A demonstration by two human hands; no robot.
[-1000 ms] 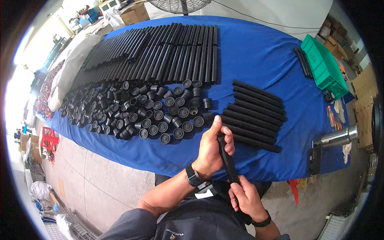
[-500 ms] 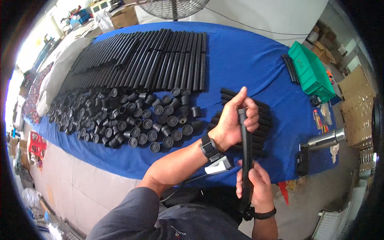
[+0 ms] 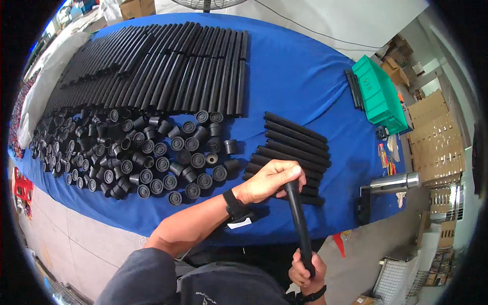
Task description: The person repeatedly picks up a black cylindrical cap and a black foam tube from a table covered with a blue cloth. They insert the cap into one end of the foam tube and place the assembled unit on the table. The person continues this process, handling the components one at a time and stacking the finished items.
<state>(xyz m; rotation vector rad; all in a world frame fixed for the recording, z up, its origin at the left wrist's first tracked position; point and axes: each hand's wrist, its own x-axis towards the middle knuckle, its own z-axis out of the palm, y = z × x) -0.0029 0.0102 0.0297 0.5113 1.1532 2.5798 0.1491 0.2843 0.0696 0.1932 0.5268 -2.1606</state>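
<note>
A black tube slants between my two hands in front of the table. My left hand is closed round its upper end, with the thumb lying over the top; that end is partly hidden. Lower down, near my body, the fingers of my right hand wrap the tube's other end. Just beyond my left hand, a small row of black tubes lies on the blue cloth. Many loose black rubber end caps with ringed faces are heaped to the left.
Long rows of black tubes cover the far left of the blue-clothed table. At the right stand a green bin, a metal cylinder and some small tools. A fan is behind the table.
My left hand has come down, its thumb turning from pointing up to lying across the tube's top. My right hand is lower, at the tube's bottom end. The view has shifted.
</note>
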